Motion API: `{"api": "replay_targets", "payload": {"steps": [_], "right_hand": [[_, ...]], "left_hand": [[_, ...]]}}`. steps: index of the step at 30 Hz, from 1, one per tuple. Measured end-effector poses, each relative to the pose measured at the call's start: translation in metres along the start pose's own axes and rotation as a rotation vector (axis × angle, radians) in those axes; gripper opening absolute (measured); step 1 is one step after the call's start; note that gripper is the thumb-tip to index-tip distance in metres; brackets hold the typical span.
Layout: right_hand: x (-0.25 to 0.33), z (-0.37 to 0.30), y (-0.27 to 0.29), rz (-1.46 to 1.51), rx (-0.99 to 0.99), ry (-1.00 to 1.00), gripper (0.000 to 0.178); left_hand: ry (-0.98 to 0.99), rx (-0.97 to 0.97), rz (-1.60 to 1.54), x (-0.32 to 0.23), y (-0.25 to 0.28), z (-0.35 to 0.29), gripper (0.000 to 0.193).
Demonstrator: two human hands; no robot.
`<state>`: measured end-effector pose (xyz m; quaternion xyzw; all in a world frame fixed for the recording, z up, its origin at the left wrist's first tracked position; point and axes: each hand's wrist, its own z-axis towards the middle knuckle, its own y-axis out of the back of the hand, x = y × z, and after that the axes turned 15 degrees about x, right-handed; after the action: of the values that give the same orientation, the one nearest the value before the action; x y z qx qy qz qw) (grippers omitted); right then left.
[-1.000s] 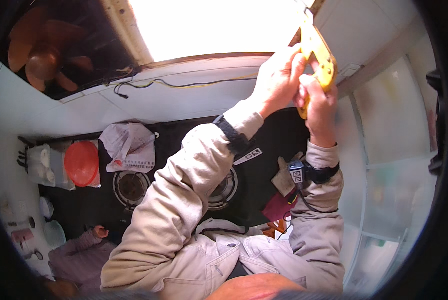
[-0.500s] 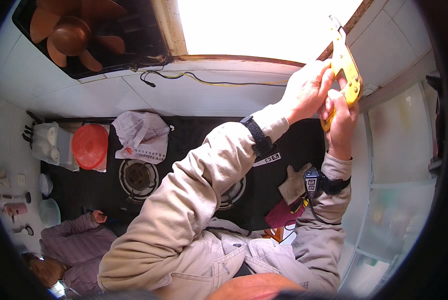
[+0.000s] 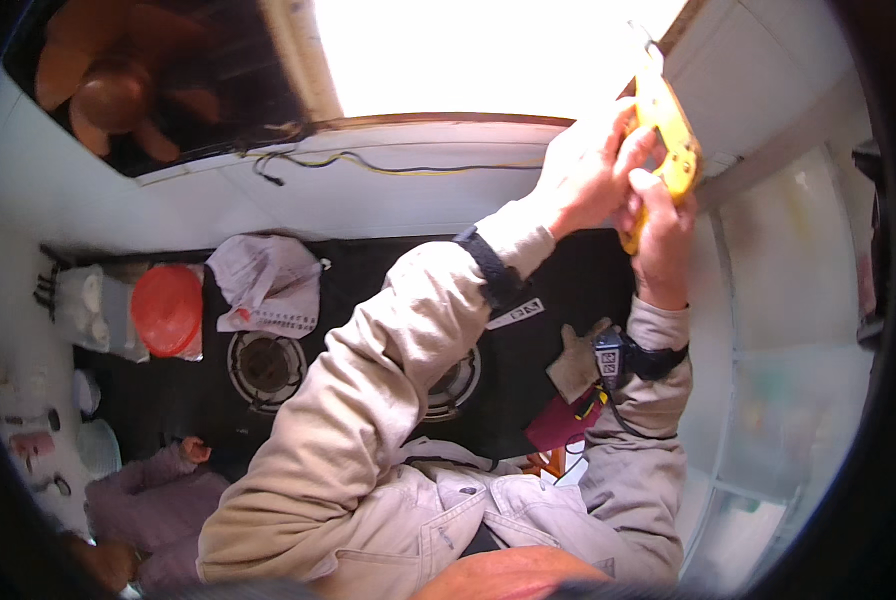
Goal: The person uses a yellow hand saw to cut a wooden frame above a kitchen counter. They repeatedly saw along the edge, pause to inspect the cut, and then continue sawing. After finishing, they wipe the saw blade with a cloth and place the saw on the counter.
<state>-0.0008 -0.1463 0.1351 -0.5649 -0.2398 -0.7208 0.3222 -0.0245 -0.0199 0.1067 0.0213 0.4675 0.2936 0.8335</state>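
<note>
Yellow plier-like tool is at the frame's upper right, its long axis steep, tip toward the top edge. The right hand grips its lower end; the left hand touches its left side, grip unclear.

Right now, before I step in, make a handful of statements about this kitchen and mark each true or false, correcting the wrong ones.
1. The right hand grips the yellow hand tool. True.
2. A beige work glove lies on the black countertop. True.
3. The yellow hand tool lies on the black countertop. False: it is held up, its tip seen against the bright window.
4. The red round dish is left of the crumpled white bag. True.
5. The fan is right of the bright window. False: it is to the left.
</note>
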Motion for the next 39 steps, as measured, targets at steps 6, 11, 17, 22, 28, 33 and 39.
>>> {"api": "replay_targets", "payload": {"steps": [6, 11, 17, 22, 28, 33, 39], "right_hand": [[0.001, 0.002, 0.001, -0.001, 0.04, 0.021, 0.02], [0.001, 0.001, -0.001, 0.021, 0.042, 0.013, 0.019], [0.001, 0.004, -0.002, 0.074, 0.043, 0.0, 0.019], [0.003, 0.001, -0.004, 0.034, 0.026, -0.021, 0.02], [0.007, -0.004, -0.005, 0.044, 0.043, -0.032, 0.022], [0.005, 0.004, -0.005, 0.017, 0.047, 0.013, 0.02], [0.005, -0.001, -0.005, 0.066, 0.036, -0.029, 0.027]], "left_hand": [[0.015, 0.082, -0.105, 0.0, 0.003, 0.013, 0.057], [0.003, 0.168, -0.126, -0.003, 0.006, 0.011, 0.052], [-0.064, 0.066, -0.09, -0.002, 0.006, 0.01, 0.042], [-0.005, 0.134, -0.115, -0.004, 0.006, 0.008, 0.038], [-0.013, 0.162, -0.113, -0.007, 0.007, 0.004, 0.047], [-0.058, 0.08, -0.113, -0.003, 0.007, 0.01, 0.041], [-0.07, 0.031, -0.054, -0.004, 0.005, 0.007, 0.042]]}}
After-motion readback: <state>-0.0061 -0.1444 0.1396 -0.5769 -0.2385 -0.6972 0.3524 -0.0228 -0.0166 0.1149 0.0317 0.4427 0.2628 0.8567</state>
